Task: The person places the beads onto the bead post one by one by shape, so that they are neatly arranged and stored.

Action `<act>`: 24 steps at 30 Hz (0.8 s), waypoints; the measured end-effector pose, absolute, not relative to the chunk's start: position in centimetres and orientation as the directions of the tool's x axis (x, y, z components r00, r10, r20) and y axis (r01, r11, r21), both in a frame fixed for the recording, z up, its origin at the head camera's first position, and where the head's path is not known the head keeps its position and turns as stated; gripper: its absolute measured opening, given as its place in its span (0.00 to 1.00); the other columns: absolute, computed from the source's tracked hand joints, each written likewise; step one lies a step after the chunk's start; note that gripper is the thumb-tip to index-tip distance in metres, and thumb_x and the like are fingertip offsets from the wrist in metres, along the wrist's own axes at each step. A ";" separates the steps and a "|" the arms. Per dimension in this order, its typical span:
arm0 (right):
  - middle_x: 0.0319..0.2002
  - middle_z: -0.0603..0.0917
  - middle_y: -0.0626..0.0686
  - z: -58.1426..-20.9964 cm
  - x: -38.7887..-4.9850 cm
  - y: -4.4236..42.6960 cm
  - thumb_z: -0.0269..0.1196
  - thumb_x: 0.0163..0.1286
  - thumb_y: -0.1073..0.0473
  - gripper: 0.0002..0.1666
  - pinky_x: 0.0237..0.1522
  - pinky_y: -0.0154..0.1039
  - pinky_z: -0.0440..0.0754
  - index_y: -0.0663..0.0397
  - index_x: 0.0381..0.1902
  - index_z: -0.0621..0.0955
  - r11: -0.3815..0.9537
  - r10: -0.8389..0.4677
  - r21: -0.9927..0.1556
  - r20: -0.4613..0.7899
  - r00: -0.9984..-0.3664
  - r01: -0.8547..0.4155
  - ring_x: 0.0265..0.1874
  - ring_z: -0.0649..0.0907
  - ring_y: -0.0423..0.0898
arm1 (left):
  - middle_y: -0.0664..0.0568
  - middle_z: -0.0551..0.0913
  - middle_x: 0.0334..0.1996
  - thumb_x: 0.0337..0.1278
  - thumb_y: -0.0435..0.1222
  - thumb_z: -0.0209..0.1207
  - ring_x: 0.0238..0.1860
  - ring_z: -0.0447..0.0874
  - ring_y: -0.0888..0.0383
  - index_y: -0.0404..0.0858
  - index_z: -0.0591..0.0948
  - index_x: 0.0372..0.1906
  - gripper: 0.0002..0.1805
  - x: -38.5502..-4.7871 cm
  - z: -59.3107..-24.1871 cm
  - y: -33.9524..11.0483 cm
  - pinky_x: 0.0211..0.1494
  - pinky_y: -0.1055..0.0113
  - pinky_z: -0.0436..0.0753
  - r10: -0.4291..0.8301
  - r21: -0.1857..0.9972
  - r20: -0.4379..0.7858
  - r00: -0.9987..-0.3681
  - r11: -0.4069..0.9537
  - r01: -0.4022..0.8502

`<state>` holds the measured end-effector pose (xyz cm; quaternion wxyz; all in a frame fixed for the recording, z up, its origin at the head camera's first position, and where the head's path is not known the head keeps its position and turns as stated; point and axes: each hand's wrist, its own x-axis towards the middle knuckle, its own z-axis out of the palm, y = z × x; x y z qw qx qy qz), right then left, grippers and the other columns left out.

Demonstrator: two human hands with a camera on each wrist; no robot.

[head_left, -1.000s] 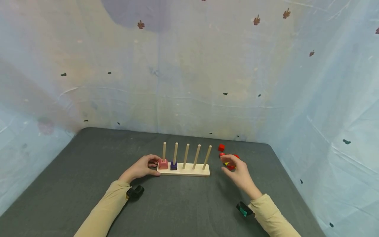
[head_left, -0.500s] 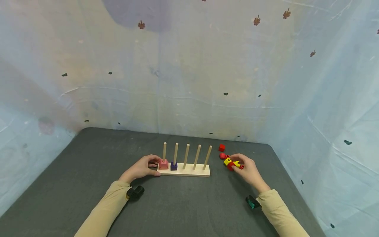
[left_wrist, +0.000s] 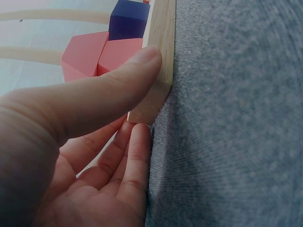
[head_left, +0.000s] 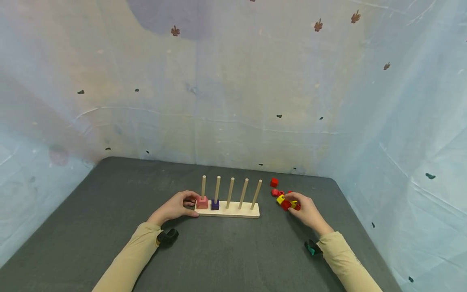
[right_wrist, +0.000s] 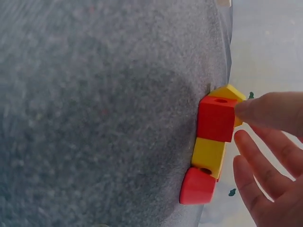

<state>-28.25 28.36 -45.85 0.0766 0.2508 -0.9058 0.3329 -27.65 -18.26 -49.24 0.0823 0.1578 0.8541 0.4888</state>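
Note:
A wooden peg board (head_left: 233, 211) with several upright pegs stands mid-table. Its leftmost peg carries pink blocks (left_wrist: 85, 56), and a dark blue block (head_left: 215, 205) sits at the foot of the peg beside it. My left hand (head_left: 178, 205) holds the board's left end, thumb on the front edge, fingers round the end and behind. To the right, my right hand (head_left: 305, 209) is over a cluster of small blocks. Its thumb touches a red block (right_wrist: 216, 120) beside yellow blocks (right_wrist: 208, 155); the index finger is hidden in the right wrist view, so a pinch is unclear.
Beyond the cluster lie a red cube (head_left: 274, 182) and a small red block (head_left: 275, 192). A red rounded block (right_wrist: 196, 187) lies at the cluster's near end. The dark grey table (head_left: 219, 251) ends at a pale patterned curtain (head_left: 233, 89).
My right hand has moved right and down onto the block cluster, its thumb and fingers closing around the red and yellow blocks. The left hand has stayed on the peg board.

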 end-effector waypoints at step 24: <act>0.43 0.83 0.54 -46.2 -27.9 27.7 0.71 0.55 0.71 0.20 0.42 0.49 0.82 0.59 0.47 0.80 0.683 -0.399 -0.545 0.279 -0.874 -0.486 0.42 0.83 0.52 | 0.48 0.77 0.49 0.38 0.36 0.76 0.50 0.75 0.52 0.36 0.77 0.54 0.33 -27.5 -49.0 -18.2 0.57 0.55 0.76 0.344 0.864 0.016 -0.939 0.468 0.187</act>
